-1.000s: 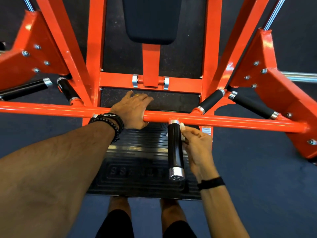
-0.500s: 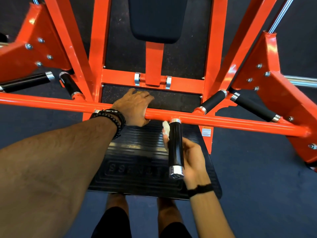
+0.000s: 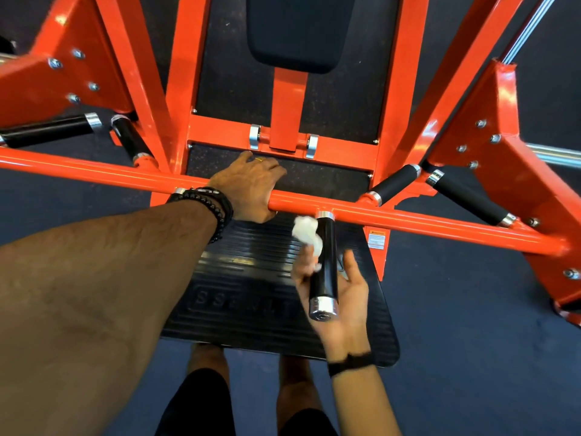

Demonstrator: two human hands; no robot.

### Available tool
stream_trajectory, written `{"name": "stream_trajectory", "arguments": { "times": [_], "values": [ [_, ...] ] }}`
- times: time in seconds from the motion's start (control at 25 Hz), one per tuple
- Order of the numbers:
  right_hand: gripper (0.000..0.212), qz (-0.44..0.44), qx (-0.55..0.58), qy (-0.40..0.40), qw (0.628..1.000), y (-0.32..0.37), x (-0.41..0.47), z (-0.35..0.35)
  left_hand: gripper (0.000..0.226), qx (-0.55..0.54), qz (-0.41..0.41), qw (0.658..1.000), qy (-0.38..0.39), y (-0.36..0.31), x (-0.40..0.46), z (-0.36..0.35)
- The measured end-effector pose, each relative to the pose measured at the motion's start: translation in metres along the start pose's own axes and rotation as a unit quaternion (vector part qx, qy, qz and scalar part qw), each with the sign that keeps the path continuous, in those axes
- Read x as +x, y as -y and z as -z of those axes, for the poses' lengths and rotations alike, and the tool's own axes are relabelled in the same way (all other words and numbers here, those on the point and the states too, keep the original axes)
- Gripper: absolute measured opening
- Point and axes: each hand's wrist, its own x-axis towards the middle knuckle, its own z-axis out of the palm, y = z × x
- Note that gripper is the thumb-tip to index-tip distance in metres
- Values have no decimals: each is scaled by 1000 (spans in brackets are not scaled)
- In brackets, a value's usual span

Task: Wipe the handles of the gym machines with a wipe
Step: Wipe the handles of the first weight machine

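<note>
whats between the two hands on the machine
In the head view, between left hand and right hand: bare orange bar and the white wipe.

Both forearms are bare, no sleeves, w/ visible hair on the left one. The left hand has a thin gold ring on one finger, plus a stack of dark bracelets at the wrist, beaded ones and a silver bit at the top. The right hand just has a plain black band round the wrist, and lower down there's black shorts over bare knees.
</note>
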Motion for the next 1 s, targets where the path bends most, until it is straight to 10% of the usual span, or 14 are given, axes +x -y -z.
{"name": "stream_trajectory", "arguments": {
  "times": [0.32,0.56,0.84,1.0],
  "values": [
    [76,171,-297,33,939,13,-31,-4,88,6,-1,1000,-14,0,-1,-1],
    [58,319,-706,15,632,-16,-86,5,88,14,-2,1000,-14,-1,-1,-1],
    [76,298,-886,81,346,8,-31,-31,87,14,0,1000,-21,-1,-1,-1],
    [54,281,-876,170,355,7,-74,1,86,1,-1,1000,-18,-1,-3,1]
  ]
}}
